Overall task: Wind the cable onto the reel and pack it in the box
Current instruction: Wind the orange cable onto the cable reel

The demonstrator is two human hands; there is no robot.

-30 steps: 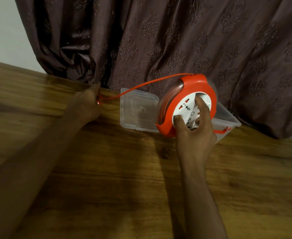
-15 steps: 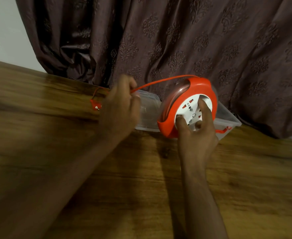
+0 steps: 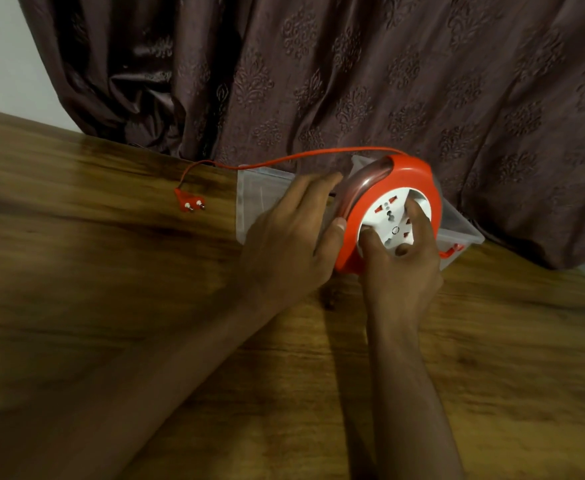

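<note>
An orange cable reel (image 3: 405, 174) with a white socket hub (image 3: 389, 220) stands on edge on the table, in front of a clear plastic box (image 3: 460, 230). My right hand (image 3: 400, 268) grips the white hub with thumb and fingers. My left hand (image 3: 291, 237) lies against the reel's left side, thumb on the orange rim. A thin orange cable (image 3: 284, 159) runs from the reel's top leftward to a two-pin plug (image 3: 189, 200) lying loose on the wood.
The box's clear lid (image 3: 253, 188) lies flat on the wooden table (image 3: 111, 306), partly under my left hand. A dark patterned curtain (image 3: 318, 71) hangs right behind the table's far edge. An orange clasp (image 3: 452, 251) shows on the box's front.
My left hand let go of the plug end, which now lies on the table, and moved right onto the reel's side. My right hand stayed on the hub.
</note>
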